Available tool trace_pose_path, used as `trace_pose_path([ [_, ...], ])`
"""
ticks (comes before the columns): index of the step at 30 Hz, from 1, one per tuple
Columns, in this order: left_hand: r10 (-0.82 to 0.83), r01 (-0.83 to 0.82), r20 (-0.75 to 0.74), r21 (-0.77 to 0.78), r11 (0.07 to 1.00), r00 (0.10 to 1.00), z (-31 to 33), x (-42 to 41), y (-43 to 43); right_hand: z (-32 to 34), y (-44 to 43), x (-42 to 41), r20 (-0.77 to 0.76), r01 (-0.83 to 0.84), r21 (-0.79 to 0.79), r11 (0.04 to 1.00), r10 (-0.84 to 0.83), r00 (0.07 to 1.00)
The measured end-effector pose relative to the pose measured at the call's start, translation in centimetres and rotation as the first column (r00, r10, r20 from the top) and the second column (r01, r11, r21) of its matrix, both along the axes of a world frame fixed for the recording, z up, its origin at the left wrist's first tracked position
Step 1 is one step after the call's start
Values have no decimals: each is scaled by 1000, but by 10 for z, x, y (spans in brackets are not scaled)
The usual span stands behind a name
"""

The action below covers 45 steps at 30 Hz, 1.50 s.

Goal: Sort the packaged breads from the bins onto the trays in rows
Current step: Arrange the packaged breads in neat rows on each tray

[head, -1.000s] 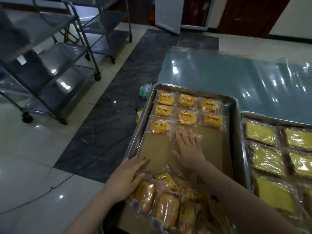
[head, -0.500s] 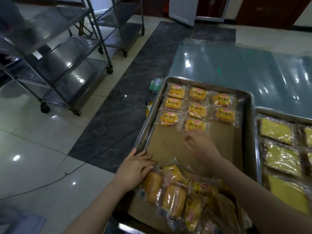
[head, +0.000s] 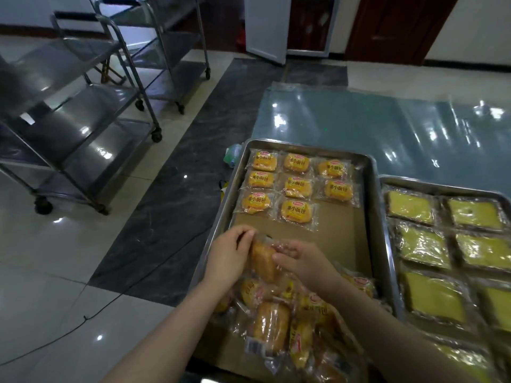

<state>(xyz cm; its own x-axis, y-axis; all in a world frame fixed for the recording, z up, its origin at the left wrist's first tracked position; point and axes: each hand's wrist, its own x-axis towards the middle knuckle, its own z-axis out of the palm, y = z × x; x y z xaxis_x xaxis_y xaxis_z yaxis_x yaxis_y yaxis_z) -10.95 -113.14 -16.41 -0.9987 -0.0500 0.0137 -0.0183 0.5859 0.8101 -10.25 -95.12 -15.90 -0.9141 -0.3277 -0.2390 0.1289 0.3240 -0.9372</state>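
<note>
Left hand [head: 229,258], right hand [head: 301,262] hold 1 bread packet [head: 262,261]; right tray [head: 414,181] cropped.

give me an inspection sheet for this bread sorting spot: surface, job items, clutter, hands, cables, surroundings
surface: left tray lined with brown paper liner, middle strip bare
job's things: eight bread packs laid in rows of three, three and two at the far end; loose pile at the near end; right tray holds flat yellow packs
clutter: crumpled green-white item beside the left tray's far corner, cannot tell what
hands: left hand and right hand both grip a single pack above the pile
cables: thin dark cable across the floor tiles
surroundings: steel trolleys; blue plastic sheet beyond the trays
</note>
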Motion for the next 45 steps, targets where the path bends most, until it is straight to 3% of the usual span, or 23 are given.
trace_pose_path([
  [2,-58,58,26,9,998,998,1,-2,9,-1,12,-1,71,168,-2,986,-168,983],
  [7,-123,123,117,9,992,985,-6,2,22,-8,42,-2,148,401,107,910,-413,899],
  [8,-115,115,130,12,993,985,-8,3,20,-8,50,-4,127,482,132,866,-497,859],
  [10,-132,138,174,-21,990,976,-12,5,12,-7,68,-10,-62,586,167,793,-584,809],
  [12,-172,199,244,-94,975,954,-18,8,4,-5,83,-16,-286,533,240,811,-466,838],
  [13,-193,233,279,-120,965,941,-21,10,1,-8,88,-17,-317,454,324,830,-357,879],
  [16,-281,349,375,-125,929,884,-28,17,-2,-34,93,-18,-169,171,608,775,-84,982],
  [19,-350,456,459,-142,878,817,-32,23,1,-55,98,-16,-10,-47,762,646,85,996],
  [22,-364,491,455,-198,848,813,-34,21,3,-58,101,-18,-63,22,805,593,48,997],
  [25,-375,515,451,-240,823,810,-40,20,5,-53,98,-22,-332,310,713,629,-86,939],
  [26,-375,522,457,-255,814,807,-42,19,6,-54,98,-25,-364,339,689,641,-99,926],
  [30,-370,550,469,-335,765,802,-47,15,8,-62,95,-46,-32,-7,777,629,52,998],
  [32,-389,571,448,-408,712,805,-46,9,11,-68,95,-56,31,-73,781,620,77,997],
  [34,-403,569,410,-478,669,818,-44,1,15,-72,95,-63,29,-67,776,627,71,997],
  [37,-397,525,344,-564,637,851,-43,-7,19,-77,95,-75,-3,-48,824,565,90,996],
  [41,-385,454,261,-668,590,885,-43,-12,23,-77,98,-86,-60,6,816,578,74,995],
  [45,-245,301,181,-675,674,953,-45,-12,27,-77,101,-84,-85,21,839,543,94,992],
])
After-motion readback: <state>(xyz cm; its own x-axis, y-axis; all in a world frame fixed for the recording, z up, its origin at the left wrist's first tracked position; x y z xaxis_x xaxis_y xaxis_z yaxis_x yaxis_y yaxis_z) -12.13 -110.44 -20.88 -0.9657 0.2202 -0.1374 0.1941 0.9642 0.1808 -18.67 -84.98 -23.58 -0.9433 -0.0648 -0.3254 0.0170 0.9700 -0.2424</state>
